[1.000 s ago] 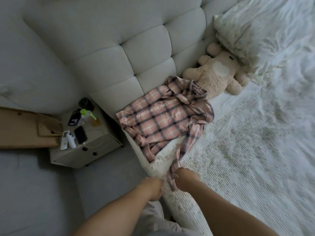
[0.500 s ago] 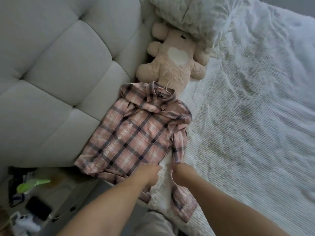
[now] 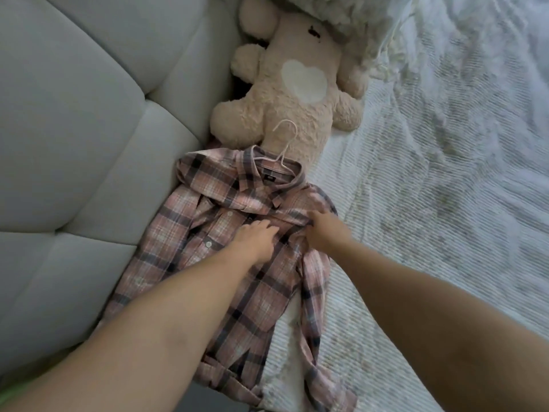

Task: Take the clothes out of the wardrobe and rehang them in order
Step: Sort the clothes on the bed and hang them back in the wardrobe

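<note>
Plaid shirt [image 3: 214,233] under both hands, hanger [image 3: 283,147] mostly hidden, grips unclear

One plaid shirt [image 3: 237,248] lies on one bed [image 3: 445,203]. One hanger [image 3: 285,144] sits at the shirt's collar, its hook over one plush bear [image 3: 297,84] just above the shirt. One pillow [image 3: 341,13] is partly in view above the bear. Two hands rest on the shirt: one left hand [image 3: 255,239], one right hand [image 3: 326,233]. One padded headboard [image 3: 89,129] stands left of the shirt.
</note>
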